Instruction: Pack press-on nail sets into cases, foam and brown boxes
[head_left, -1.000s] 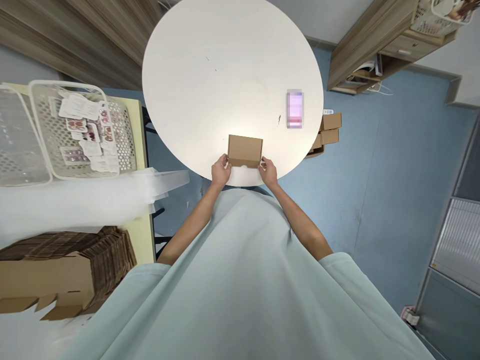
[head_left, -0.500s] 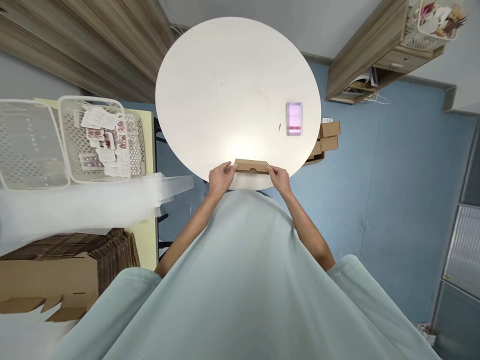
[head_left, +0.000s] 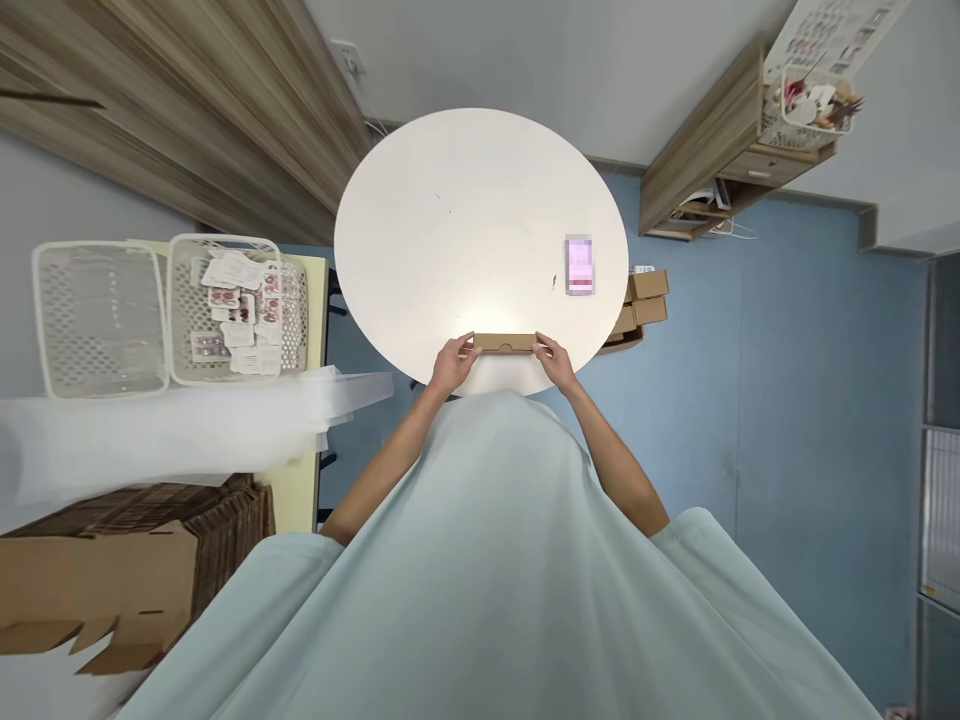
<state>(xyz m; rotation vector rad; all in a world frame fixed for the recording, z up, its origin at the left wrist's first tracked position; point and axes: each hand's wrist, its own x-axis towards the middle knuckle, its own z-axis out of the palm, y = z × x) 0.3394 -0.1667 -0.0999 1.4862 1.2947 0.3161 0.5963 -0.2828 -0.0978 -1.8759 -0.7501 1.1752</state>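
A small brown cardboard box (head_left: 505, 343), long and flat, is at the near edge of the round white table (head_left: 480, 200). Its lid looks closed, with a small half-round notch on the side facing me. My left hand (head_left: 453, 364) grips the box's left end between thumb and fingers. At the right end, my right hand (head_left: 555, 361) pinches the corner in the same way. A phone-like object (head_left: 580, 265) with a blurred pink and purple screen lies on the table, right of the box.
Left, a yellow table (head_left: 296, 490) bears a white basket (head_left: 225, 378) of small packets, another white basket (head_left: 101, 390), white wrapping sheets (head_left: 165, 435) and stacked flat cardboard (head_left: 97, 575). Small brown boxes (head_left: 649, 285) stand beyond the round table's right edge. A wooden cabinet (head_left: 701, 150) is at the back right.
The view has tilted up, so the table appears lower. Both hands stay at the box's ends, fingers now further around its back corners. The box looks straighter and its front face more level.
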